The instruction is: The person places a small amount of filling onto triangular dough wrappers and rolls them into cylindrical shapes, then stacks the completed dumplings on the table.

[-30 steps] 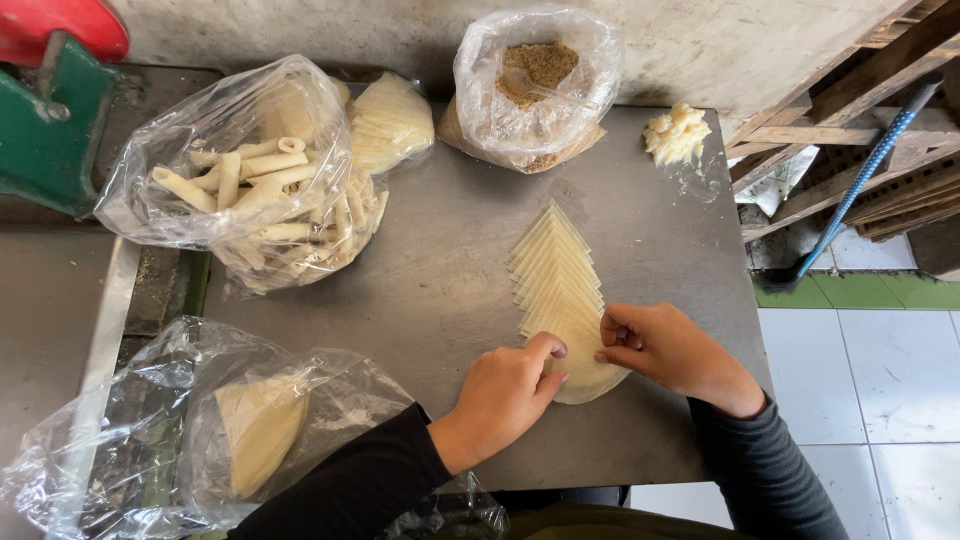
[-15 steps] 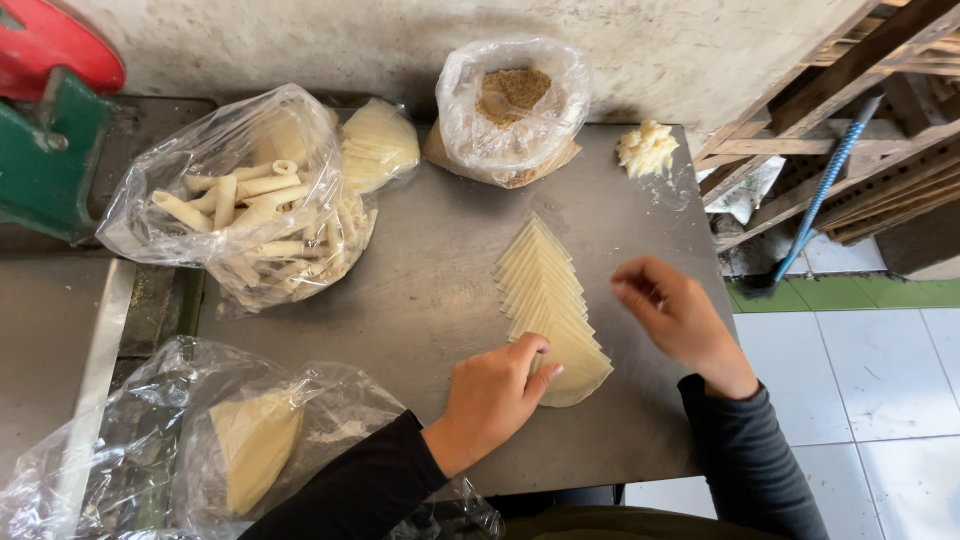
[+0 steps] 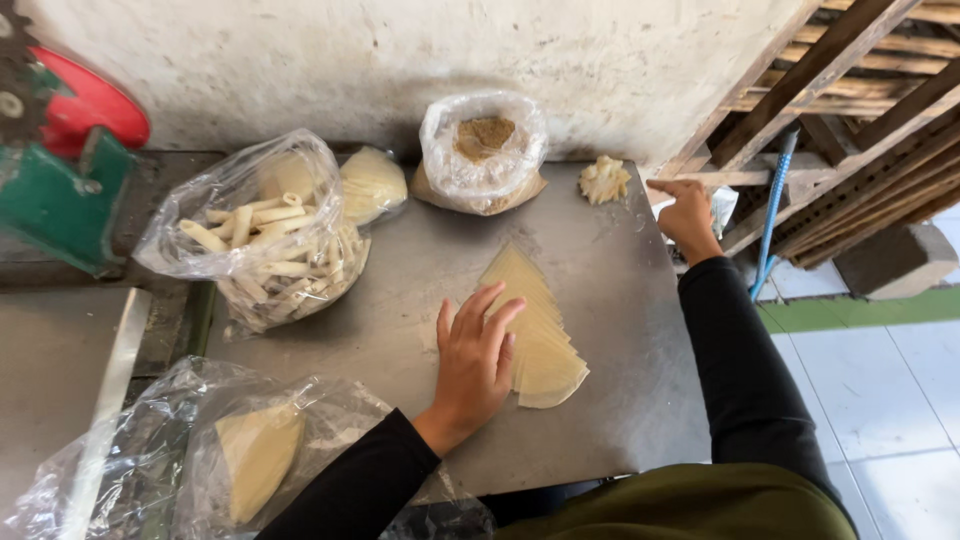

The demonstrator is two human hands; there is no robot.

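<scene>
Head view looks down on a grey metal surface (image 3: 400, 300). Left hand (image 3: 475, 355) lies flat, fingers spread apart, on the near left edge of a fanned stack of thin pale wrappers (image 3: 535, 325) at the middle of the surface. Right hand (image 3: 688, 212) reaches to the far right edge, fingers loosely open and holding nothing, just beside a small crumpled lump of dough scraps (image 3: 605, 180). Behind stand a bag of brown filling (image 3: 483, 150) and a bag of rolled sticks (image 3: 265, 240).
</scene>
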